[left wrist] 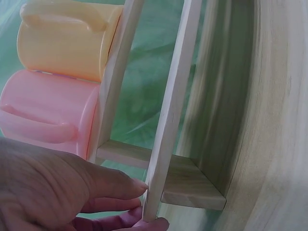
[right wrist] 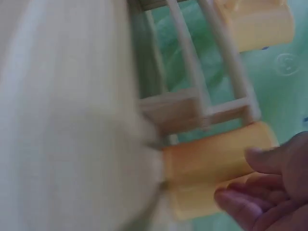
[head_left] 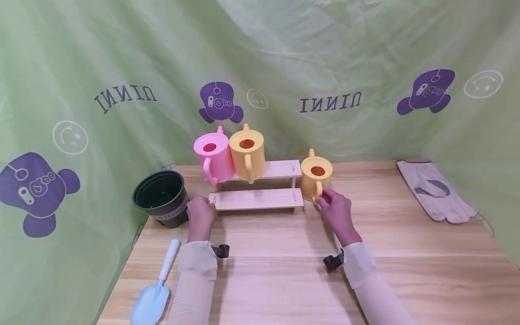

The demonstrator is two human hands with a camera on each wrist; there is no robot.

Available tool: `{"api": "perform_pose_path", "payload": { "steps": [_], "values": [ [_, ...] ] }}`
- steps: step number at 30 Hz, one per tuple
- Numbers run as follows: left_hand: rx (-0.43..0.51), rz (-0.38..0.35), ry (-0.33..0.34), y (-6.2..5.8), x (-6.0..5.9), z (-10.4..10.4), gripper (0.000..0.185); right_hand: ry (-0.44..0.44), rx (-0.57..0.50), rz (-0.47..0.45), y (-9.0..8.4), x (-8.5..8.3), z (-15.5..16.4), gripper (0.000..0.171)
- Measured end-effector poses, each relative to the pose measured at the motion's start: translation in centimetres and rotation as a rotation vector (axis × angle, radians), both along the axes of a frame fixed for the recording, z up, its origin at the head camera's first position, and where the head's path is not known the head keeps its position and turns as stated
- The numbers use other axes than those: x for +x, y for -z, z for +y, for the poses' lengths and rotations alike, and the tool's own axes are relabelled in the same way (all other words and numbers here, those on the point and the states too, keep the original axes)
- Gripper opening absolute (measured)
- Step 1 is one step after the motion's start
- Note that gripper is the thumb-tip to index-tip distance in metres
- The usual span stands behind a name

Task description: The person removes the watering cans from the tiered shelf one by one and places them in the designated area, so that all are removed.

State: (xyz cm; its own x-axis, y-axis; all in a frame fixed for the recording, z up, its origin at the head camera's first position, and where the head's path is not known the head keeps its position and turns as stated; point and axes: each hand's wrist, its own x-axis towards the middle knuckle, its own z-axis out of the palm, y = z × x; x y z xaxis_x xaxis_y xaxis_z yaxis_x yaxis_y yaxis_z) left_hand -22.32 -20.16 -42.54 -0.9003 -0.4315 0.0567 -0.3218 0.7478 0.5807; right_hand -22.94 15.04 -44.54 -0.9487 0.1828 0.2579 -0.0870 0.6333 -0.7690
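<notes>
Two hands work the bench — the left hand [head_left: 200, 213] braces the wooden step shelf [head_left: 257, 199] with its fingertips at the end, seemingly steadying it, while the right hand [head_left: 336, 211] pinches the yellow watering can's [head_left: 316, 177] handle just beyond.

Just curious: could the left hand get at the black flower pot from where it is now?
Probably yes. The left hand rests at the wooden shelf's end, right beside the black pot, with nothing between them.

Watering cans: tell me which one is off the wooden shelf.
The yellow watering can by the right hand, standing on the table. The pink can and other yellow can sit on the shelf.
</notes>
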Motion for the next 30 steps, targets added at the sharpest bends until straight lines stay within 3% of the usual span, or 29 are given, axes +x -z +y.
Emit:
{"api": "perform_pose_path", "payload": {
  "steps": [2,6,9,12,15,19,24,30],
  "values": [
    [-0.007,0.005,0.006,-0.2,0.0,0.0,0.026,0.017,-0.005,0.025,-1.9,0.2,0.1,0.037],
    [-0.019,0.02,0.014,-0.7,-0.1,-0.2,0.028,0.017,-0.116,0.187,-7.3,0.3,-0.8,0.037],
    [-0.03,0.029,0.01,-1.0,0.0,-0.4,0.029,-0.086,-0.214,0.269,-11.1,0.0,-3.0,0.034],
    [-0.032,0.026,0.01,-1.1,0.1,-0.7,0.029,-0.204,-0.228,0.241,-13.1,-0.3,-6.1,0.032],
    [-0.032,0.02,0.01,-0.7,0.2,-0.8,0.028,-0.31,-0.185,0.143,-12.8,-0.7,-9.5,0.033],
    [-0.065,0.028,0.011,0.1,0.3,-0.4,0.027,-0.385,-0.13,0.074,-10.8,-1.1,-13.1,0.032],
    [-0.102,0.063,0.046,0.3,0.1,0.4,0.027,-0.337,-0.132,0.155,-8.6,-1.8,-15.4,0.025],
    [-0.088,0.044,0.005,0.5,0.4,0.3,0.028,-0.302,-0.193,0.216,-7.3,-2.0,-16.8,0.019]
  ]
}}
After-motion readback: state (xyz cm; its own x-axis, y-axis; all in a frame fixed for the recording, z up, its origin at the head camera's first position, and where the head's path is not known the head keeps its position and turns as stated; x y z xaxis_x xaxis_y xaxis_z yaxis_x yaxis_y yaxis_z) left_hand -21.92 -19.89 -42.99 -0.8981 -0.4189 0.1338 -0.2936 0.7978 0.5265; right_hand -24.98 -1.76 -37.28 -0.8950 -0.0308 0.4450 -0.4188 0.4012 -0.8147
